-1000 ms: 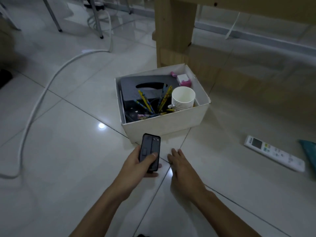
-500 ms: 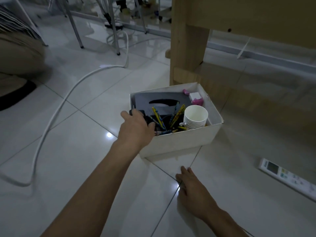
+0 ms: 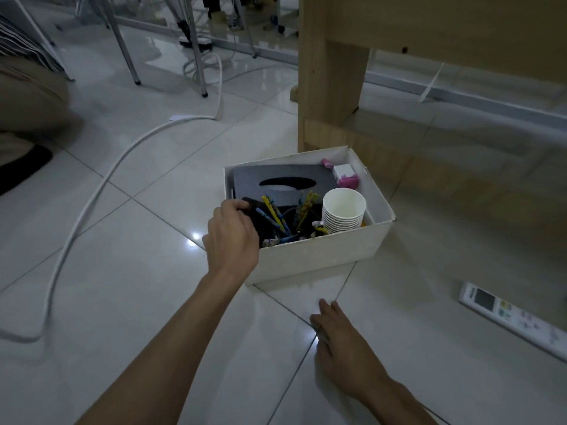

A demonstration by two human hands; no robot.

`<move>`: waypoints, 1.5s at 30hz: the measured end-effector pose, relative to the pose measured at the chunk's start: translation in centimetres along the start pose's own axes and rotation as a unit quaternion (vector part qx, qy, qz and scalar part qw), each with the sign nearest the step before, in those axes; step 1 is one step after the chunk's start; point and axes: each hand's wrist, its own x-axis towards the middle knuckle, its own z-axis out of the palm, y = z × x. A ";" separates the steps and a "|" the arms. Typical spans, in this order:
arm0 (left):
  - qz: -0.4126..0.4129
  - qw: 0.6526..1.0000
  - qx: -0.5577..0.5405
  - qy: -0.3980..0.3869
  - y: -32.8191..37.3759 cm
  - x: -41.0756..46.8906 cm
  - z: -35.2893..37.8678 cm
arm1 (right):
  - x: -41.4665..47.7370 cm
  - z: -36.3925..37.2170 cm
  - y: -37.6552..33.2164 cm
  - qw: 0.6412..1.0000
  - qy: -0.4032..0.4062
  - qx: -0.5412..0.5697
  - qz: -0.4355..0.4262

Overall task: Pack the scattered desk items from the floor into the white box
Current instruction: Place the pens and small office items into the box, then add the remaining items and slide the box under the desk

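Since the earlier frame, the left hand [image 3: 233, 237] has carried the black device [image 3: 256, 210] from the floor in front of the white box [image 3: 322, 256] over the box's near-left corner, at the centre of the frame. Its fingers are curling around the device, pinching it just above the coloured pens [image 3: 276, 216] inside. A stack of paper cups [image 3: 343, 210] is standing at the box's right side. The right hand [image 3: 340, 342] is lying spread and flat on the floor tiles, lower centre. A white remote [image 3: 515, 320] is resting on the floor at the right edge.
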 end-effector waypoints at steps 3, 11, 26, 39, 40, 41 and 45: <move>-0.079 0.996 -0.006 0.043 0.3 -0.3 0.8 | -0.1 -0.2 0.2 1.000 -0.002 0.000 0.001; -0.209 0.962 -0.128 0.121 0.3 -1.6 2.1 | -0.1 -0.2 -0.3 1.000 -0.008 -0.014 -0.003; 0.053 0.967 -0.173 0.180 -1.2 -8.7 1.6 | -0.6 -1.7 -0.5 0.992 0.009 0.123 0.020; 0.275 0.886 -0.030 -0.373 3.6 -17.3 15.2 | -6.5 -12.8 10.7 0.895 0.355 -0.034 0.269; 0.294 0.872 0.007 -0.391 4.3 -17.5 16.6 | -7.0 -14.1 12.8 0.891 0.335 -0.062 0.301; 0.307 0.862 0.041 -0.400 5.0 -17.7 17.7 | -7.4 -15.2 14.7 0.893 0.292 -0.083 0.332; 0.308 0.874 0.105 -0.362 6.3 -19.0 20.0 | -8.6 -15.8 19.9 0.902 0.154 -0.176 0.364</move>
